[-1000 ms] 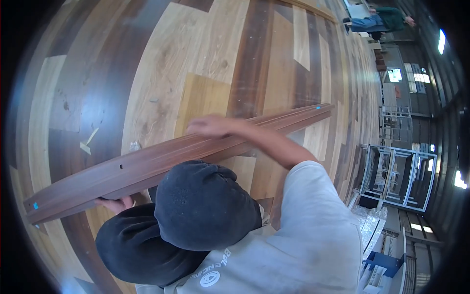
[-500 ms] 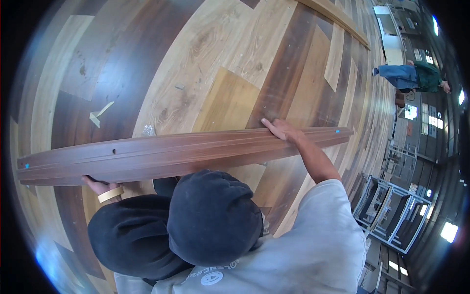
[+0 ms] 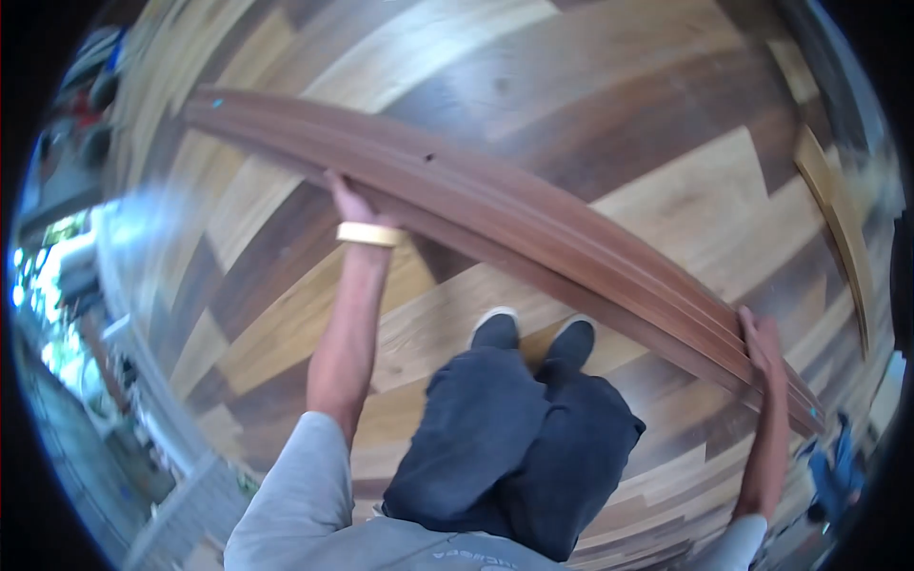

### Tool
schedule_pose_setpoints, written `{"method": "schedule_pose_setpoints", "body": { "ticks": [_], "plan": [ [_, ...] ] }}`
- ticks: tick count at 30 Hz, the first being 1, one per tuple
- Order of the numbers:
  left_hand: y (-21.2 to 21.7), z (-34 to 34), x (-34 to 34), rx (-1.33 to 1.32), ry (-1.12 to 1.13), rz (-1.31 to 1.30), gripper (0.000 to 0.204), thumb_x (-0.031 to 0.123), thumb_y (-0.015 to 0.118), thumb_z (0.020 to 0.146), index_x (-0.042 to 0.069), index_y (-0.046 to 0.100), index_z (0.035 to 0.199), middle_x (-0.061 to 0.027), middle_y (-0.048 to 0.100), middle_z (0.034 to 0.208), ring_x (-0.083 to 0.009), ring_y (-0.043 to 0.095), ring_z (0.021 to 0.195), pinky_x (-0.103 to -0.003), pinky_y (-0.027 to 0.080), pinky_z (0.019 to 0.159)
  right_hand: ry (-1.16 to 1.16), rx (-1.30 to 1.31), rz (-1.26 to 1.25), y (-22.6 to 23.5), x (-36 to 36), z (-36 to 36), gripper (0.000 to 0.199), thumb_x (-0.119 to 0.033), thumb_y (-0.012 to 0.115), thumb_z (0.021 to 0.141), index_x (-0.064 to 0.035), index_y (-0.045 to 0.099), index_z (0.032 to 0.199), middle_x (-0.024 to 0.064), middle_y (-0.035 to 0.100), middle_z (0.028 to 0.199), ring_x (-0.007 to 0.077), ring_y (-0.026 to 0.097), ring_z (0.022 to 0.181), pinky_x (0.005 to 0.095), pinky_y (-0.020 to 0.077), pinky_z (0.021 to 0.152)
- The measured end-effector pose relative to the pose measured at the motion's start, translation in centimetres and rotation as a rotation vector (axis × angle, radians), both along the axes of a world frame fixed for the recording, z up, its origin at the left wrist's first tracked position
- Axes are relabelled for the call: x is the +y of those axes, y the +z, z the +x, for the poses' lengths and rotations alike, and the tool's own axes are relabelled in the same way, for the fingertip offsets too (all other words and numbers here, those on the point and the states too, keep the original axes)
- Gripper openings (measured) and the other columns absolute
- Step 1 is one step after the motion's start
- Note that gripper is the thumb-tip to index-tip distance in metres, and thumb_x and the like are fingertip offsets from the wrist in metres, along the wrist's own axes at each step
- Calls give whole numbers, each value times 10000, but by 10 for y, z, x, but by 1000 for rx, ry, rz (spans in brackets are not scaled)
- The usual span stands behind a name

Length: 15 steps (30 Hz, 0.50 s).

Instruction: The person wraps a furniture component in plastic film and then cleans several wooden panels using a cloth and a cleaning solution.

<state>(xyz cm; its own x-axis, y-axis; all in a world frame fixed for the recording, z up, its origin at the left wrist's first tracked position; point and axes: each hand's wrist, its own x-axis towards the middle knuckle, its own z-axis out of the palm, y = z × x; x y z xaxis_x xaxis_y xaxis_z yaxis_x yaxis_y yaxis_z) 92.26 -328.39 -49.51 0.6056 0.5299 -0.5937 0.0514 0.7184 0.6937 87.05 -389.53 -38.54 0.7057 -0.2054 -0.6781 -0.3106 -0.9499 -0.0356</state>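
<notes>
Trousers [image 3: 514, 419] sit nearest me; past them, my left hand [image 3: 352, 205] grips the near edge of the long brown board [image 3: 533, 224], and my right hand [image 3: 762, 343] clasps it close to its right end. The board slants across in front of me. Being so long, it wants both grips firm and both ends watched, I'd say, with a wooden strip [image 3: 845, 228] farther off and a person in blue [image 3: 838, 466] beyond.

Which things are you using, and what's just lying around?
In use:
- long brown board, held by the left hand and right hand
- small blue patches near its ends

Seemingly just lying about:
- long thin wooden strip on the floor, at the right
</notes>
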Motion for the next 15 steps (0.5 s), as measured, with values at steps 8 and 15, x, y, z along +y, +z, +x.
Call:
{"method": "schedule_pose_setpoints", "body": {
  "ticks": [8, 15],
  "plan": [
    [210, -19, 62, -200, 108, -102, 708, 620, 318, 929, 72, 331, 1377, -146, 373, 1403, -301, 386, 1266, -449, 345, 1063, 221, -163, 139, 169, 48, 88, 571, -462, 395, 964, -7, 338, 624, 71, 271, 559, 144, 295, 554, 394, 272, 499],
    [412, -134, 116, -320, 274, -113, 763, 653, 317, 909, 83, 292, 1416, -140, 380, 1414, -301, 395, 1270, -442, 330, 1073, 356, -84, 157, 340, 110, 68, 542, -393, 425, 969, -22, 418, 574, 14, 357, 500, 117, 327, 497, 373, 295, 456]
  ]
}}
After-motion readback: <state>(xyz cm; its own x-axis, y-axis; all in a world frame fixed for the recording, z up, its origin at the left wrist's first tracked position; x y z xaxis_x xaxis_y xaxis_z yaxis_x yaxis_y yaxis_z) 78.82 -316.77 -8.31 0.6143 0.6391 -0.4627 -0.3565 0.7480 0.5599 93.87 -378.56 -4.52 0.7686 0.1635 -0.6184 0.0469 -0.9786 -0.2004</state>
